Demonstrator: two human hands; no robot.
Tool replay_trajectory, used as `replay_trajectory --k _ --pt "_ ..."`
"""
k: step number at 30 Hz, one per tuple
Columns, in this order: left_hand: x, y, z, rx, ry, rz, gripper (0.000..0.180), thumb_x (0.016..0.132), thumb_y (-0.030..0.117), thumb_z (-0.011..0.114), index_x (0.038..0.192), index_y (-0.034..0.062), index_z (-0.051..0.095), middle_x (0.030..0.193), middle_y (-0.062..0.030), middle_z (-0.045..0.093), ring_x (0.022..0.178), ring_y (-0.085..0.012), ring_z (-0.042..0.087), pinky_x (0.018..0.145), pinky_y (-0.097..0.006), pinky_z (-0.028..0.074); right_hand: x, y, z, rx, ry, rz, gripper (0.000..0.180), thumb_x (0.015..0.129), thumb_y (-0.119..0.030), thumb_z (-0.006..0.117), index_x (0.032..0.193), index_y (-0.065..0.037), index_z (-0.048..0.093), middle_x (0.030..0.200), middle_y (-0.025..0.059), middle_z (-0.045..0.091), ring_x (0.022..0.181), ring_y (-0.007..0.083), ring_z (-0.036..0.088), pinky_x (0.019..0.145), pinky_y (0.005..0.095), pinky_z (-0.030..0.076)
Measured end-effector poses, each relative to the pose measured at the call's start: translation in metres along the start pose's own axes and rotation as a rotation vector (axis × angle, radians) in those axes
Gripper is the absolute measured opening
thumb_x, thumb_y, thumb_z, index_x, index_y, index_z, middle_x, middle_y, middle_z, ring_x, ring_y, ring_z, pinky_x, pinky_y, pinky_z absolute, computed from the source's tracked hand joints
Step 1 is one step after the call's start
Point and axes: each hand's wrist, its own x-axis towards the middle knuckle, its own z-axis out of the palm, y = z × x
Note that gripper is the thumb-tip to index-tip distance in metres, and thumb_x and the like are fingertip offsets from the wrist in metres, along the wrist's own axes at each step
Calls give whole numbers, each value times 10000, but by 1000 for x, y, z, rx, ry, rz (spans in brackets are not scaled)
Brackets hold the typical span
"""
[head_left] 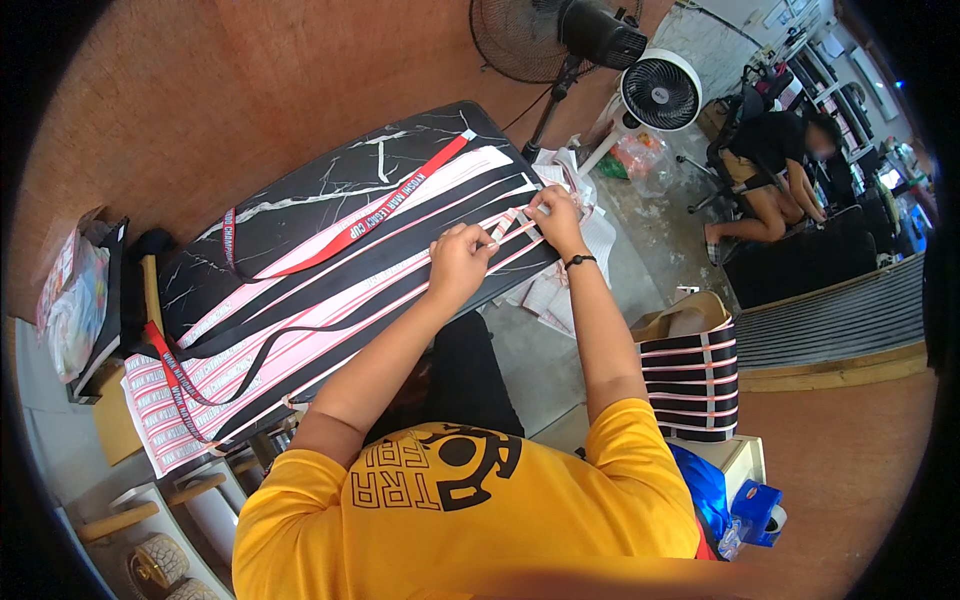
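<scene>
Both my hands are over the far right end of a black marbled table. Long black straps lie side by side there on a white-and-pink printed paper sheet. My left hand has thumb and fingers pinched at one end of a short pale pinkish strip, which looks like tape. At the strip's other side my right hand, a dark bracelet on its wrist, is pinched too; its fingertips partly hide what they hold. A red printed lanyard strap lies beyond the sheet, and another red strap end crosses its left part.
Two fans, one black and one white, stand behind the table's right end. Crumpled paper is beside that end. A bin wrapped in black straps stands right of me. A seated person is farther off.
</scene>
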Motion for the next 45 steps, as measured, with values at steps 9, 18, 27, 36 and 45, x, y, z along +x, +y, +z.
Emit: replay_trajectory --k 9,18,27,36,45 --pt "-31 17 -1 -80 -93 50 126 732 58 793 781 36 679 729 -100 606 689 -268 601 626 -369 453 16 3 12 -104 -37 199 309 663 -106 846 888 -77 636 941 105 621 886 281 608 787 387 489" --pt "-66 39 -20 -70 -145 135 175 741 104 791 727 39 629 708 -90 580 692 -298 573 645 -400 415 11 4 15 -123 8 149 266 700 -110 826 895 -89 646 957 115 623 920 300 607 821 400 482" --pt "-75 39 -32 -113 -106 29 125 788 90 753 783 34 642 641 -58 492 593 -213 485 582 -345 384 2 25 -23 636 -146 223 304 1032 -246 515 980 -13 703 1102 34 683 1027 151 594 921 297 443" --pt "-62 36 -33 -234 -19 -126 108 827 97 736 812 26 657 629 -25 482 594 -134 445 565 -311 386 -32 1 -56 396 -257 54 174 896 -173 682 963 -21 735 1170 101 689 1119 219 608 969 327 441" --pt "-94 59 -21 26 -214 309 67 842 152 693 885 101 692 790 -74 576 825 -279 572 750 -409 375 -32 10 -12 -11 63 -55 160 745 -194 760 808 -48 737 938 81 701 908 318 596 846 405 458"
